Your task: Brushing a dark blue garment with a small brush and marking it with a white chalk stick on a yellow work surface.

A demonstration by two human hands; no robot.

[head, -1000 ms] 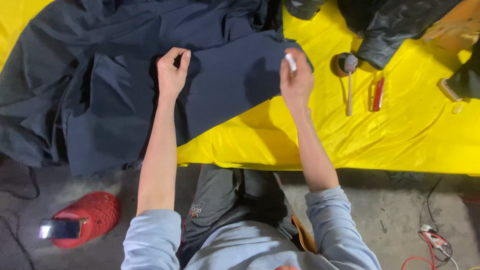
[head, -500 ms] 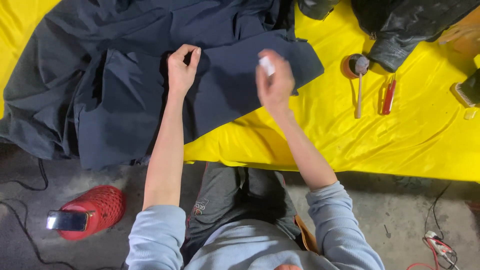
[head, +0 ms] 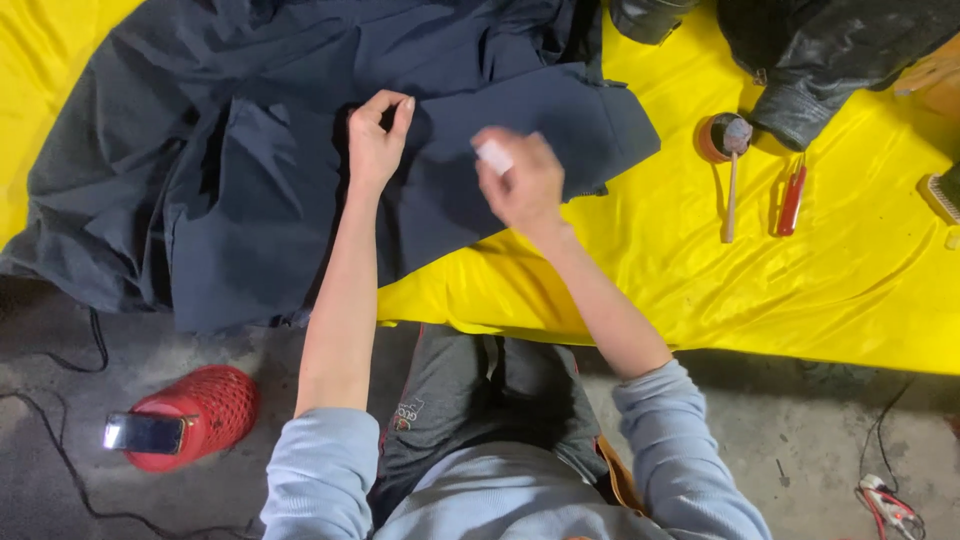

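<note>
The right hand (head: 520, 185) is moving to the left, over the dark cloth now, and it is carrying the little white piece (head: 494, 155) along with it. The left hand (head: 376, 140) is staying in about the same spot.

The yellow sheet (head: 700, 280) is covering the low bench. The big dark blue cloth (head: 250, 150) is lying on it, all bunched up at the top and hanging over the near edge on the left. A black jacket (head: 830, 50) is lying at the top right corner.

The person is sitting at the near edge in a light blue top, with both arms reaching out. A red stool (head: 205, 410) is standing on the floor to the left, and a phone (head: 145, 433) is lying on it with its screen glowing.

The left hand is pinching a fold of the dark blue cloth with its fingertips together. The right hand is closed around the little white piece, just above the cloth; it looks blurry.

A brush with a wooden handle (head: 733, 180) is resting in a small round tin (head: 712, 140) on the sheet. A red tool (head: 792, 200) is lying just beside it.
</note>
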